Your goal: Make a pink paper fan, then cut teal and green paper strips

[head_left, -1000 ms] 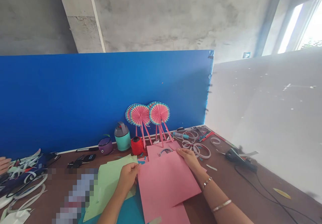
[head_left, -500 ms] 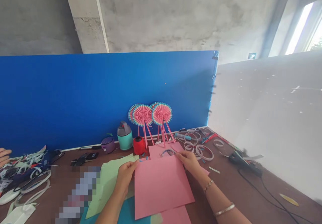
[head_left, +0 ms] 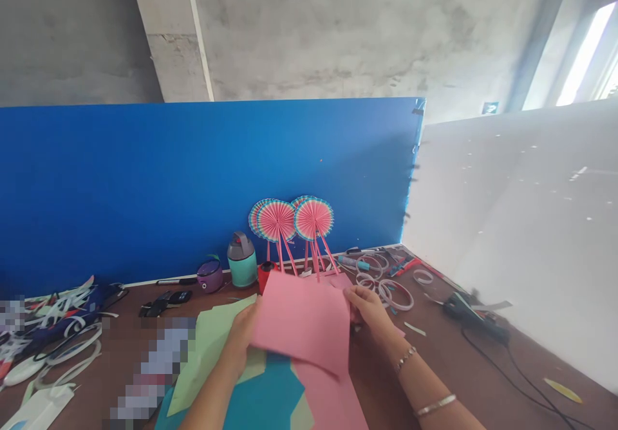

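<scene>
Both of my hands hold up a sheet of pink card (head_left: 300,322), which sags between them and hides the base of the fans behind it. My left hand (head_left: 241,336) grips the sheet's left edge, partly behind it, above a pale green paper sheet (head_left: 207,346). My right hand (head_left: 369,308) pinches the right edge, and a bracelet circles that wrist. Below the raised sheet lie a teal paper sheet (head_left: 263,398) and a second pink sheet (head_left: 333,398).
Pink folded paper fans (head_left: 313,219) lean on a blue board (head_left: 193,185) behind a red spool (head_left: 263,275) and a teal flask (head_left: 241,259). Clear plastic rings (head_left: 396,295) lie to the right. A black corded tool (head_left: 476,317) sits by the white wall (head_left: 512,224). Paper scraps crowd the left.
The pink sheet has lifted off the papers and tilted up, now covering the red spool's lower part. More teal paper shows beneath it. The view has shifted slightly.
</scene>
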A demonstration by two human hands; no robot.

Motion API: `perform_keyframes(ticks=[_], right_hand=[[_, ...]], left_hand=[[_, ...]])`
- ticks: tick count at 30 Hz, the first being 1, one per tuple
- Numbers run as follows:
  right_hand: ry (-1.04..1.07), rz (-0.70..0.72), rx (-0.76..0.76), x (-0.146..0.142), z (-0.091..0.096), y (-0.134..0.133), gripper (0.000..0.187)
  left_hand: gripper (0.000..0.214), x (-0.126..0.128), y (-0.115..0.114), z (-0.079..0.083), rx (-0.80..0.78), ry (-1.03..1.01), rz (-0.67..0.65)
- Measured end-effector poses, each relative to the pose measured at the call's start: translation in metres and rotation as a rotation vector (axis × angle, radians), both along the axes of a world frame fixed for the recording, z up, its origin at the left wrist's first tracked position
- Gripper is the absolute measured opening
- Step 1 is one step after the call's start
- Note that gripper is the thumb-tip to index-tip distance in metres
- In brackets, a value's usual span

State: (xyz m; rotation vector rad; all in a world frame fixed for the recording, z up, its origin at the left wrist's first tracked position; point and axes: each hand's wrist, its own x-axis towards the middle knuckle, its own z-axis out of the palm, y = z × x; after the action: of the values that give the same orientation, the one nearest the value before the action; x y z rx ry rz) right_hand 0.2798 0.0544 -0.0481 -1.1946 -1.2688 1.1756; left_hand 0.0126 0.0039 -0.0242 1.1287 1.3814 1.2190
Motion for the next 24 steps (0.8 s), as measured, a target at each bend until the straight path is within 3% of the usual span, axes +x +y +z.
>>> perform_keyframes(ticks=[3,6,12,14,16,19,24], right_hand=[[0.036,0.024,-0.026,0.002,0.001,-0.001,0.029],[0.035,0.12,-0.063,0.002,0.0,-0.002,0.025],[-0.114,0.566,-0.232,0.001,-0.002,-0.01,0.015],[-0.184,0.653,-0.313,0.0,-0.002,-0.013,0.014],[-0.23,0.663,-0.363,-0.004,-0.004,-0.015,0.017],[-0.294,0.567,-0.375,-0.013,-0.008,-0.017,0.025],[-0.184,0.531,-0.231,-0.02,-0.011,-0.018,0.018]], left_hand=[[0.05,-0.001,0.0,-0.001,-0.074,-0.002,-0.068],[0.048,0.0,0.001,-0.005,-0.059,0.029,-0.054],[0.032,0.005,0.008,-0.026,-0.005,0.22,0.058],[0.032,0.005,0.012,-0.033,0.045,0.282,0.109],[0.032,0.006,0.015,-0.039,0.092,0.314,0.131],[0.032,0.006,0.017,-0.042,0.124,0.314,0.119],[0.038,0.005,0.015,-0.037,0.126,0.268,0.155]])
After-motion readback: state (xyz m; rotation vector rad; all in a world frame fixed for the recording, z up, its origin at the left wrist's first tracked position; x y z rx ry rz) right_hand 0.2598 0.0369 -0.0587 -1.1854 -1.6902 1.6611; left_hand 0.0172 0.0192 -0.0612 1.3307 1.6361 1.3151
